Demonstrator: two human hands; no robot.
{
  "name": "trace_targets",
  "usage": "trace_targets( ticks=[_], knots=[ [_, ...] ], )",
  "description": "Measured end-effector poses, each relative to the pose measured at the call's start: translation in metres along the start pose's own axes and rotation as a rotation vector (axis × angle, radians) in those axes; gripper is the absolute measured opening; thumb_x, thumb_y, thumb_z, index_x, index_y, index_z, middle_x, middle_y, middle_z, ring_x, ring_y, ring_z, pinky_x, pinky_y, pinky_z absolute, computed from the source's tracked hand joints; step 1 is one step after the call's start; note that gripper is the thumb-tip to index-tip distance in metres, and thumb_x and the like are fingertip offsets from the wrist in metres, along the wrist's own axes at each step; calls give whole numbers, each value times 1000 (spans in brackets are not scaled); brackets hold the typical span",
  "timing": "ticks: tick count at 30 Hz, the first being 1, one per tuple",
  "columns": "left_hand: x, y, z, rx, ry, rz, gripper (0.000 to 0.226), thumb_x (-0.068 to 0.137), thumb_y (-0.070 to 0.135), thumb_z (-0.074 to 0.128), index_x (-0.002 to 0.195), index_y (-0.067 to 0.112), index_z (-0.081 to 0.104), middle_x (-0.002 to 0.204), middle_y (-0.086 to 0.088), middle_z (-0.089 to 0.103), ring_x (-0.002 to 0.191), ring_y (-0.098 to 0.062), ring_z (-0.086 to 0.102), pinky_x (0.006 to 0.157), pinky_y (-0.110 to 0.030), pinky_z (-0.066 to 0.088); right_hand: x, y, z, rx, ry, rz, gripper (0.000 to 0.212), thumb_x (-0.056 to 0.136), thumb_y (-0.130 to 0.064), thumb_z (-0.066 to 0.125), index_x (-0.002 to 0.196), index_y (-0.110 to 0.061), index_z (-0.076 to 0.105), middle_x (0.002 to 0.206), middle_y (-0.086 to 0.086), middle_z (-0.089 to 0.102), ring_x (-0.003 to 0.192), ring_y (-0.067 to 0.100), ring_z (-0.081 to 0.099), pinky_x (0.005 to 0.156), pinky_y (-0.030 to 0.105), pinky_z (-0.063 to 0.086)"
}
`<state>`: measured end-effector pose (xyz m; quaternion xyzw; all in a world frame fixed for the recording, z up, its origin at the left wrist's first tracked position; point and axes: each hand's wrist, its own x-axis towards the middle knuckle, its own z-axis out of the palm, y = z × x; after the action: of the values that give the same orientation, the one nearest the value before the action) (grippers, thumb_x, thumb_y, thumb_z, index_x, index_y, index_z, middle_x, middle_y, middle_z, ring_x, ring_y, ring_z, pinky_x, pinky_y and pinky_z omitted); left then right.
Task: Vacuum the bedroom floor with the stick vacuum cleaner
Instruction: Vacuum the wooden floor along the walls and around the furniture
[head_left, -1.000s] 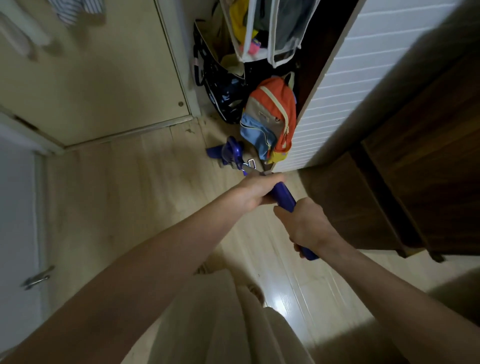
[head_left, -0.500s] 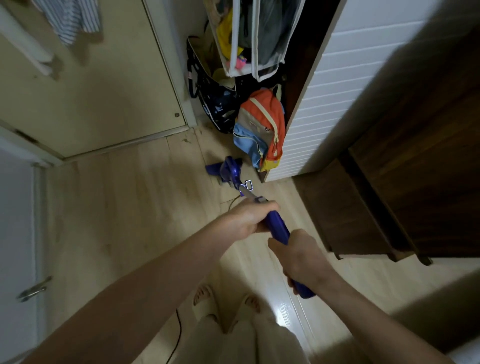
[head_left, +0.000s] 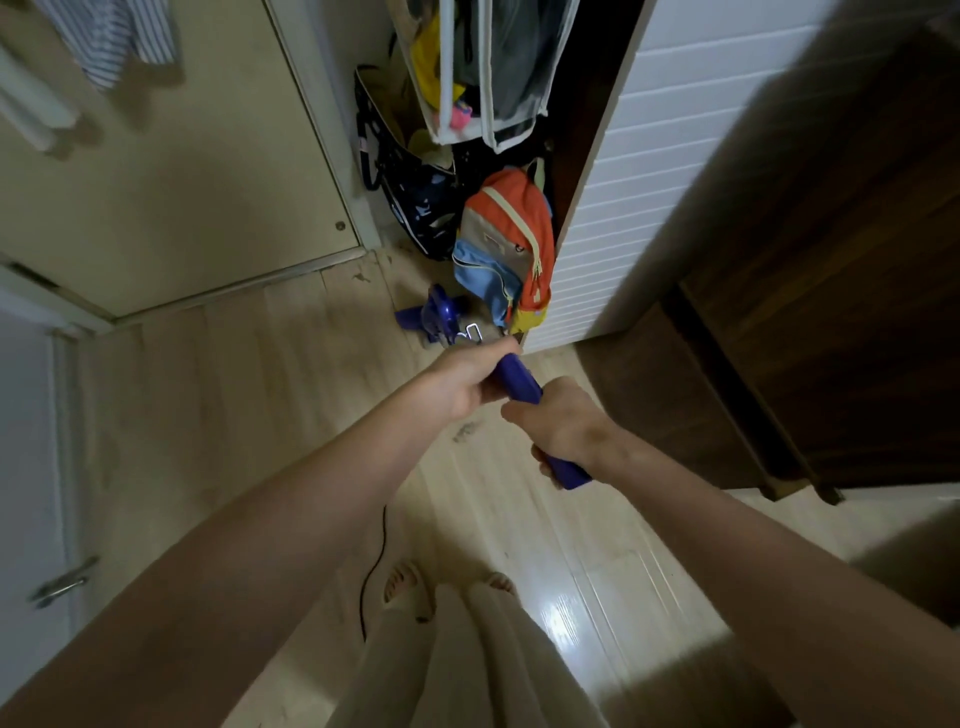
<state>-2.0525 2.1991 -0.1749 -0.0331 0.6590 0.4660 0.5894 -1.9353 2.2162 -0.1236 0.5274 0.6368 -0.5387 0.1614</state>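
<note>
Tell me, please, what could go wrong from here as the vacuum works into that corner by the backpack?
The vacuum head sits close beside the orange backpack; it may snag a strap or knock it. The black cord trails near the person's feet, a possible trip hazard.

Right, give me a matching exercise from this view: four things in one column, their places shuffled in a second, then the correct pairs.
Things:
1. left hand
2. right hand
3. backpack
4. black cord

Places:
A. leaning against the white cabinet
B. on the floor by the person's feet
C. gripping the nearer end of the vacuum handle
D. gripping the vacuum handle farther along, toward the vacuum head

Pairs: 1-D, 2-C, 3-A, 4-B
</note>
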Motion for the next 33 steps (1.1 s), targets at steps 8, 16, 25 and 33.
trace_targets(
  ticks=[8, 16, 25, 33],
  knots=[
    [-7, 21, 10, -186, 18, -21, 16, 84, 6, 66, 76, 5, 52, 81, -14, 60, 65, -21, 59, 55, -27, 55, -19, -26, -49, -123, -102, -77, 27, 94, -29, 58, 88, -3, 51, 59, 11, 55, 38, 15, 50, 41, 23, 45],
    [26, 58, -27, -129, 45, -7, 16, 85, 9, 67, 75, 8, 54, 71, -10, 58, 62, -18, 57, 47, -21, 52, 35, -64, -18, -19, -57, -52, 30, 95, -32, 56, 87, -5, 48, 65, 12, 53, 45, 19, 49, 42, 24, 44],
    [93, 100, -91, -68, 42, 35, 15, 85, 13, 69, 87, 3, 57, 86, -15, 63, 74, -23, 63, 72, -32, 56, 117, -119, 29, 60, 6, -32, 26, 94, -30, 57, 89, -7, 46, 65, 11, 51, 43, 20, 47, 41, 25, 43],
    [134, 120, -116, -78, -9, 51, 25, 83, 16, 72, 95, 0, 58, 94, -18, 64, 87, -27, 66, 82, -35, 57, 151, -145, 34, 51, 16, -31, 25, 95, -31, 55, 95, -7, 45, 66, 11, 52, 43, 20, 47, 38, 23, 42]
  ],
)
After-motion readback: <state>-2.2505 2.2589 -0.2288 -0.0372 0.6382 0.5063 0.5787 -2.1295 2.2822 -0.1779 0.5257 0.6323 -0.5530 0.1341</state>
